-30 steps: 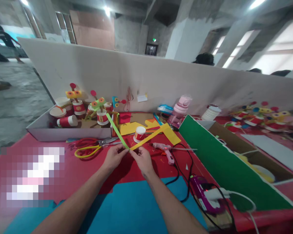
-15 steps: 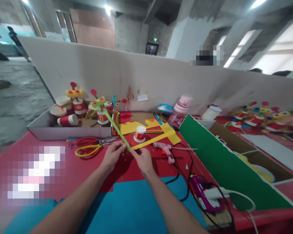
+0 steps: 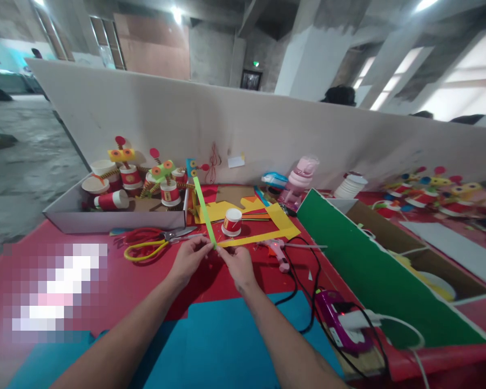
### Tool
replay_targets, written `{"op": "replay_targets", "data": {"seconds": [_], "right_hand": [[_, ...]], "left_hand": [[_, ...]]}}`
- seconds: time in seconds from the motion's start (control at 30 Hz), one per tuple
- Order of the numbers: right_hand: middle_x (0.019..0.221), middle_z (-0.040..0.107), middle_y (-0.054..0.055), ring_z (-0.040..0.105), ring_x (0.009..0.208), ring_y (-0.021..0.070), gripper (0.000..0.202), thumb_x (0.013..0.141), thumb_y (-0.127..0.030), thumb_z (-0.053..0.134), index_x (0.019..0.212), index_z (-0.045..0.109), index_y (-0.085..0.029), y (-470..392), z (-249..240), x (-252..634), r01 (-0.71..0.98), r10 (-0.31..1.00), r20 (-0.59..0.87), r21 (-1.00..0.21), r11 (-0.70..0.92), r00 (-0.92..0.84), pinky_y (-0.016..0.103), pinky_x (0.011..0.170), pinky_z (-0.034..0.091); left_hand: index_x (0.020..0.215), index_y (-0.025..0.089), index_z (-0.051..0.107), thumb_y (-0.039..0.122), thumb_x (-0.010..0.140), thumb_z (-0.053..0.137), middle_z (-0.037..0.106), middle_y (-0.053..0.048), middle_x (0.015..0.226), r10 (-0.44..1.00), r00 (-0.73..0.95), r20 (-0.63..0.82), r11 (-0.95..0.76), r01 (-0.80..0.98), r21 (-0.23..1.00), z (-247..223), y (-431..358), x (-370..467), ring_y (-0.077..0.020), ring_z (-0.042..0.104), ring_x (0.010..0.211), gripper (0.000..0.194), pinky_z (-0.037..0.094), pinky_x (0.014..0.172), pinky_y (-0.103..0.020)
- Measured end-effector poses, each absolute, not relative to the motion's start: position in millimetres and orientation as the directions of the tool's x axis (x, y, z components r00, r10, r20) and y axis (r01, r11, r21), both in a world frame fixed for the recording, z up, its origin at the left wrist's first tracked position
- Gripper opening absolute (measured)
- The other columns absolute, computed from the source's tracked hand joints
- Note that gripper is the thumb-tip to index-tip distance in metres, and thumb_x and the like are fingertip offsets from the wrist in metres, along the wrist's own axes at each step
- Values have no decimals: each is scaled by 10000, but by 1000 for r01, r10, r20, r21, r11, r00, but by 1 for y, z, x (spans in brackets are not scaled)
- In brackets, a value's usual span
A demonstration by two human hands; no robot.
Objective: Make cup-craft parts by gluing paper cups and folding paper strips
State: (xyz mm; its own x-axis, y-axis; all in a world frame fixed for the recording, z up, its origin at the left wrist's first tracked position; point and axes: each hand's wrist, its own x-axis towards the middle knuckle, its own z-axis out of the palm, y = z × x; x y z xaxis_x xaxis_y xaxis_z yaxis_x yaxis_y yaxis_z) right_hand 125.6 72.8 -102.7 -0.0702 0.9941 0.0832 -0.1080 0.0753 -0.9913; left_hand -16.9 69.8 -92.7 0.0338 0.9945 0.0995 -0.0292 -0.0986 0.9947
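Note:
A light green paper strip (image 3: 204,212) and a yellow paper strip (image 3: 253,237) meet at one end, forming a corner between my hands. My left hand (image 3: 191,260) pinches the green strip near that corner. Thumb and fingers of my right hand (image 3: 238,266) are closed on the yellow strip at the same corner. Whether the strips are stuck together there is hidden by my fingertips. Just beyond the corner stands a red and white paper cup (image 3: 232,222). A pink glue gun (image 3: 281,256) lies to the right of my right hand.
Scissors with yellow handles (image 3: 146,252) lie left of my hands. Behind them, a white tray (image 3: 117,221) holds cup figures. Blue sheets (image 3: 227,340) cover the near table. At right are a purple power strip (image 3: 336,319), black cables and a green-sided box (image 3: 372,275).
The green strip's far end has swung right and now stands more upright. The yellow strip's far end has dropped lower. Both hands have stayed nearly in place, still pinching.

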Motion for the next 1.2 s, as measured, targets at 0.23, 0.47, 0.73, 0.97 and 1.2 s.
{"op": "replay_targets", "data": {"seconds": [0.23,0.47,0.73,0.97,1.2], "right_hand": [[787,701,35,630,762,193,189,739,-337,656,838,680,-177,71,-101,124,-70,987,161,-985,158,-29,298,714,490],[683,634,-3,558,652,151,163,735,-343,647,758,644,-182,72,-99,126,-4,984,178,-984,178,-11,256,616,436],[879,716,42,642,833,204,231,701,-284,655,908,676,-184,75,-103,124,-172,984,114,-981,90,-139,319,790,485],[747,692,36,615,689,178,294,696,-447,671,828,669,-183,76,-109,123,-254,994,-3,-967,-31,-111,298,666,496],[674,630,-16,570,632,122,282,676,-429,722,808,654,-189,74,-106,123,-317,986,-20,-946,-73,-167,246,648,460]], "left_hand": [[704,149,599,376,716,687,570,8,605,998,31,57,-55,-44,997,-91,67,-13,-102,499,553,243,388,551,-225],[713,151,591,392,719,683,560,21,600,999,39,35,-34,-36,999,-90,67,-13,-95,489,540,258,385,543,-217],[688,145,602,373,727,689,566,14,597,997,36,73,-67,-141,988,-87,68,-19,-94,491,555,247,390,571,-218],[719,137,629,375,698,718,595,4,618,996,64,54,-47,-109,993,-85,66,-16,-96,505,563,255,396,567,-217],[717,138,631,389,681,731,610,-9,614,999,38,27,-23,-95,995,-89,68,-17,-109,531,549,273,408,538,-226]]}}
